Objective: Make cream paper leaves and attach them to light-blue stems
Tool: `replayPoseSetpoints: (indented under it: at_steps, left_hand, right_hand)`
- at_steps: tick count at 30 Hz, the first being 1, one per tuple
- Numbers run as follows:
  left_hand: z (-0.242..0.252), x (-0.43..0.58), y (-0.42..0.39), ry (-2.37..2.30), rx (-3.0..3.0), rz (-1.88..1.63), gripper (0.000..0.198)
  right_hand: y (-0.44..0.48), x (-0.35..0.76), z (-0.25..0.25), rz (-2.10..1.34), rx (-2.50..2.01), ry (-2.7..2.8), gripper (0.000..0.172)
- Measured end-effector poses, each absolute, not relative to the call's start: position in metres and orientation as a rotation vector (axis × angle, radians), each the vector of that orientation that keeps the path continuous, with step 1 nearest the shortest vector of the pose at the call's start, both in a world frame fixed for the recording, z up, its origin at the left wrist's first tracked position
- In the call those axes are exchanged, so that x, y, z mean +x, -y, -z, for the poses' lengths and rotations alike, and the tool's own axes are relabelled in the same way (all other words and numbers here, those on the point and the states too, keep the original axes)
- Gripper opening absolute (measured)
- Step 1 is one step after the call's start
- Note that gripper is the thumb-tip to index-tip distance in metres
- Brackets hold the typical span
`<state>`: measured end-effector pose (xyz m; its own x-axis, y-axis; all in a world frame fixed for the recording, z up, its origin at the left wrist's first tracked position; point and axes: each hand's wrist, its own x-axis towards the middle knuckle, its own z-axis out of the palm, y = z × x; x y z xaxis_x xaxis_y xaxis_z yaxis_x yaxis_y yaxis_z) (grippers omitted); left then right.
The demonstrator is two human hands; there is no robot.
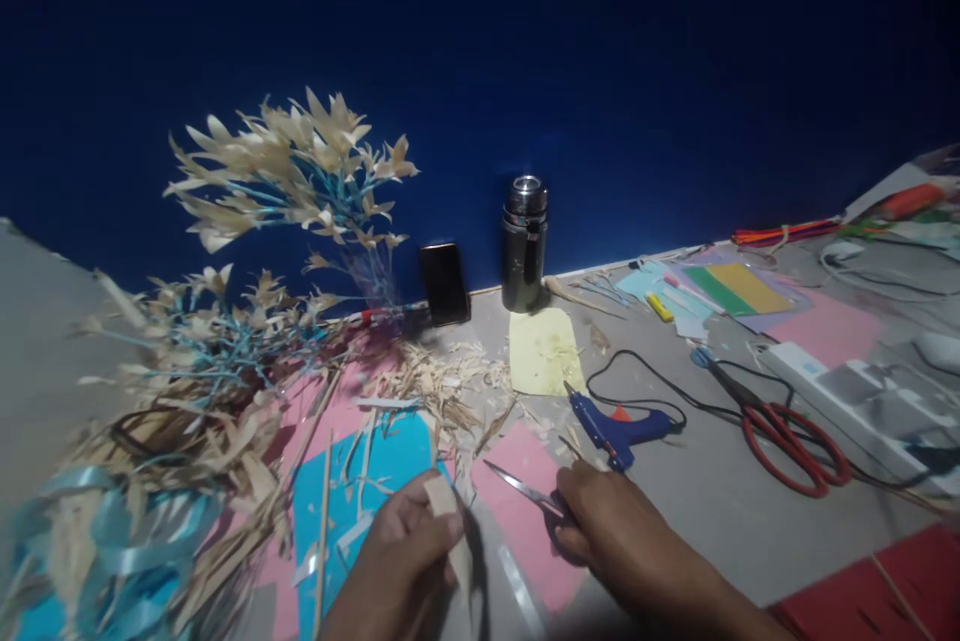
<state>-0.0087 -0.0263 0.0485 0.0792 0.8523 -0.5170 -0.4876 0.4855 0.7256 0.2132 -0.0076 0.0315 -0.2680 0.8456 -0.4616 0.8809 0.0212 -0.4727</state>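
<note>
Nearest my camera, the left hand [411, 543] pinches one husk strip [442, 499] above the grey surface [705, 511], long axis running away, far end tilted left. I count two scissors: the right hand [611, 521] grips dark-handled scissors [521, 488], tips pointing away-left; red-handled scissors [756, 413] lie right of one glue gun [615, 429].

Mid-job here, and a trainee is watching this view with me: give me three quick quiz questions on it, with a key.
1. What does each hand hold?
2. True or false: the phone stands to the right of the flask.
3. Fill in: the glue gun lies with its nozzle toward the ____ sheet.

Key:
1. Left hand: a pale strip; right hand: scissors.
2. False: the phone is left of the flask.
3. Yellow.
</note>
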Motion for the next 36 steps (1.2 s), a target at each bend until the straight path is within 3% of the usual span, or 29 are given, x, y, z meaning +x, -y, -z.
replayPoseSetpoints:
  at_steps: [6,11,15,20,29,34,36]
  left_hand:
    - [-0.060,-0.026,-0.013,-1.108,0.597,-1.067,0.021]
    - [-0.060,-0.042,-0.091,-1.286,0.873,-1.177,0.029]
    - [-0.042,-0.038,-0.157,-1.436,0.945,-1.169,0.036]
    - [-0.018,-0.038,-0.208,-1.618,1.101,-1.051,0.034]
    - [-0.002,-0.047,-0.230,-1.715,1.319,-0.944,0.038]
    - [-0.005,-0.043,-0.220,-1.601,1.342,-1.138,0.023]
    - [-0.007,-0.034,-0.206,-1.507,1.315,-1.240,0.028]
  right_hand:
    - [-0.004,0.227,-0.048,1.325,1.730,-2.446,0.012]
    - [-0.073,0.207,-0.069,1.394,1.819,-2.898,0.020]
    - [-0.157,0.169,-0.051,1.324,2.091,-2.852,0.033]
    - [-0.230,0.138,-0.017,1.432,2.101,-2.729,0.031]
    - [-0.274,0.113,0.005,1.844,1.973,-2.709,0.033]
    - [-0.260,0.117,-0.015,2.020,1.974,-2.780,0.018]
    - [-0.242,0.122,-0.030,2.034,2.009,-2.868,0.024]
